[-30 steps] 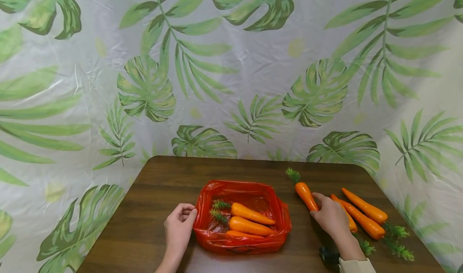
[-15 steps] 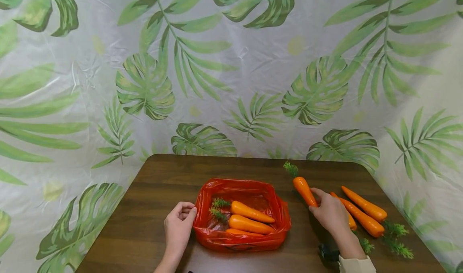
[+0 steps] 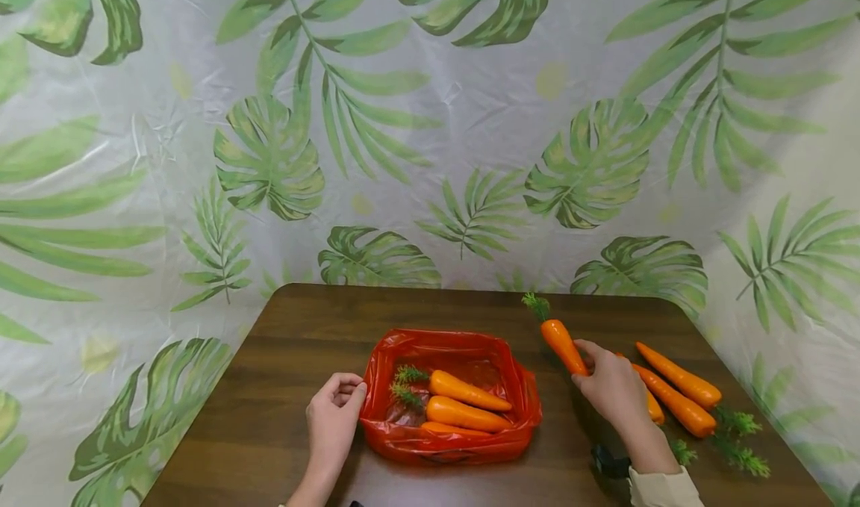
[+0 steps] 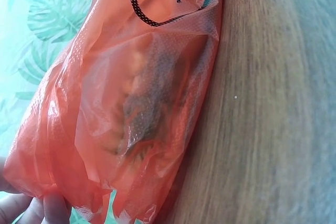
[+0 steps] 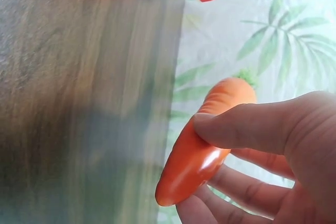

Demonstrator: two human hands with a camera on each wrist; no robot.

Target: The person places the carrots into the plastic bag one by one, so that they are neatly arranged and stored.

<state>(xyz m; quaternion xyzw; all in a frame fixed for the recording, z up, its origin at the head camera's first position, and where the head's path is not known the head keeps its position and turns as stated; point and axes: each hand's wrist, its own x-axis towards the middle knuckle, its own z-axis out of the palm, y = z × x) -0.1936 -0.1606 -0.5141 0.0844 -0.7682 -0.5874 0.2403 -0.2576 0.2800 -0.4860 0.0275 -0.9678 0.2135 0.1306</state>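
Observation:
My right hand [image 3: 613, 387] holds a carrot [image 3: 563, 345] between thumb and fingers, its green top pointing away to the upper left. In the right wrist view the thumb lies across the carrot [image 5: 197, 156] and its tip points down. On the left, my left hand [image 3: 334, 414] pinches the side edge of a red plastic bag [image 3: 443, 451]. The bag stands with its mouth spread wide, and inside lie several carrots [image 3: 466, 413] with leafy tops to the left. The left wrist view shows the bag wall [image 4: 105, 108] close up, fingertips at its lower corner.
Several more carrots [image 3: 675, 401] lie on the right of the dark wooden table [image 3: 309, 328], partly behind my right hand. A black strap-like object [image 3: 610, 462] is by the right wrist. A leaf-print sheet [image 3: 470, 119] hangs behind the table's far edge.
The carrot in my right hand has shifted slightly up and away to the left. My left hand keeps its grip on the bag edge, and the view has tilted a little.

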